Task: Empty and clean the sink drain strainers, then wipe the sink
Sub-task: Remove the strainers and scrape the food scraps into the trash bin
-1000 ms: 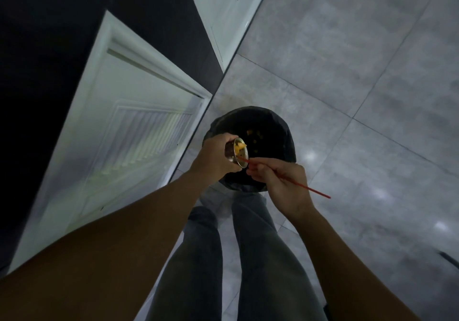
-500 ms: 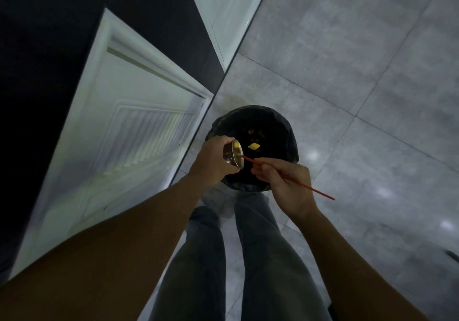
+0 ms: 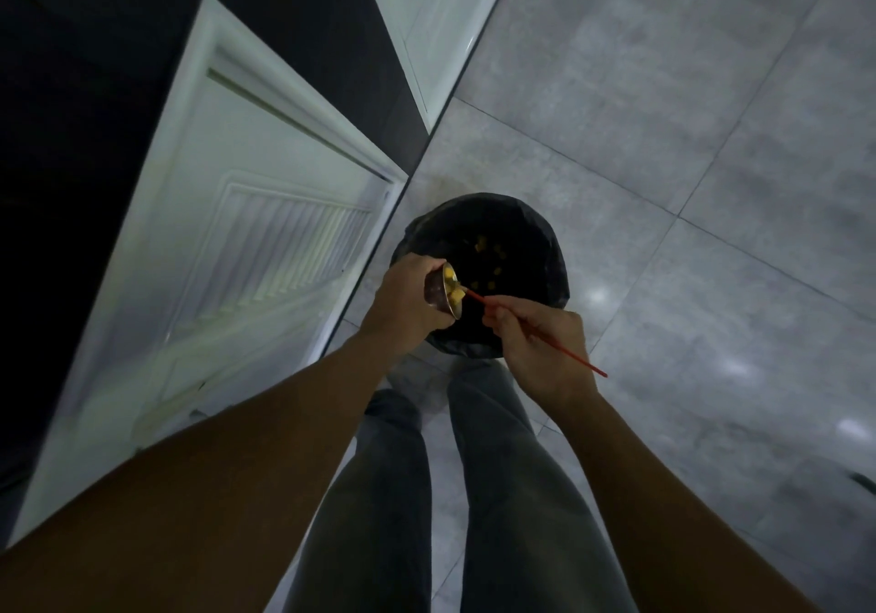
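Gripping a metal drain strainer [image 3: 443,291] by its cup, the left hand [image 3: 407,302] is closed around it and tips its mouth sideways toward the right hand [image 3: 538,349]. That hand is pinched shut on a thin red stick [image 3: 535,335], whose tip pokes into the strainer mouth at yellow food scraps [image 3: 456,294] lodged there. Directly beneath both hands stands a bin lined with a black bag [image 3: 550,276], with more yellow bits [image 3: 488,257] lying inside it. Below the wrists are the person's grey trouser legs [image 3: 512,494]; left of the left hand is a white louvred cabinet door [image 3: 246,257], and beyond the right hand a grey tiled floor [image 3: 711,162].

Judging by the tilt, a hard flick of the stick could throw scraps past the bin rim onto the floor or the trousers. Scraps wedged in the mesh may resist, and a wet strainer could slip into the bin. No brand, label or writing is legible anywhere.
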Tool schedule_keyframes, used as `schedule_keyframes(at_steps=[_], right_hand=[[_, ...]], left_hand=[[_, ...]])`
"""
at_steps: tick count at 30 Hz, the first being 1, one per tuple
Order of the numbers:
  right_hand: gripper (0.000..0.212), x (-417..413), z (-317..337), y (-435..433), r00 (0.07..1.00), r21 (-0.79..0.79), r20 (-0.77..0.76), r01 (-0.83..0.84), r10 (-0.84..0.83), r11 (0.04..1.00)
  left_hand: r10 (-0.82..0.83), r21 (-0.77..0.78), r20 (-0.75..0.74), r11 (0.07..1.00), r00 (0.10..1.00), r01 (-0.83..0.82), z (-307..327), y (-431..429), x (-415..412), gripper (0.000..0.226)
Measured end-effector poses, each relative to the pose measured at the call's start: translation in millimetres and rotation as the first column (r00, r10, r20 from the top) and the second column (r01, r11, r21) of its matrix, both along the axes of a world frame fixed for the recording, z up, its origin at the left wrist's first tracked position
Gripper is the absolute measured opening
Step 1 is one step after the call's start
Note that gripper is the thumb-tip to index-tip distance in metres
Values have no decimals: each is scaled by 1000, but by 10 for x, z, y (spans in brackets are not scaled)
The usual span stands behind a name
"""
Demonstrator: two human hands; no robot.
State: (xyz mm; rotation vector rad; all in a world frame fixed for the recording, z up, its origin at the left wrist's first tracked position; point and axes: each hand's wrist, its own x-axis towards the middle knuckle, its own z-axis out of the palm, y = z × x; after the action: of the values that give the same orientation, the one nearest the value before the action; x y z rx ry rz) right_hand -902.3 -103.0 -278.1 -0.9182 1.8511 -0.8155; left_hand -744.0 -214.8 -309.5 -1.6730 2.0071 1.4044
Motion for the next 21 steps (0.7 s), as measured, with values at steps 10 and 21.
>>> schedule_keyframes(at_steps=[10,21], right_hand=[[27,51,-10,-6,997,-44,41,-65,66,997],[26,-27,-29,240,995,-26,88,59,-57,998]], left_hand=[[-13,9,5,1000,1000,13,92,44,-71,81],[-23,-9,62,1000,998,24,101,117,-97,80]])
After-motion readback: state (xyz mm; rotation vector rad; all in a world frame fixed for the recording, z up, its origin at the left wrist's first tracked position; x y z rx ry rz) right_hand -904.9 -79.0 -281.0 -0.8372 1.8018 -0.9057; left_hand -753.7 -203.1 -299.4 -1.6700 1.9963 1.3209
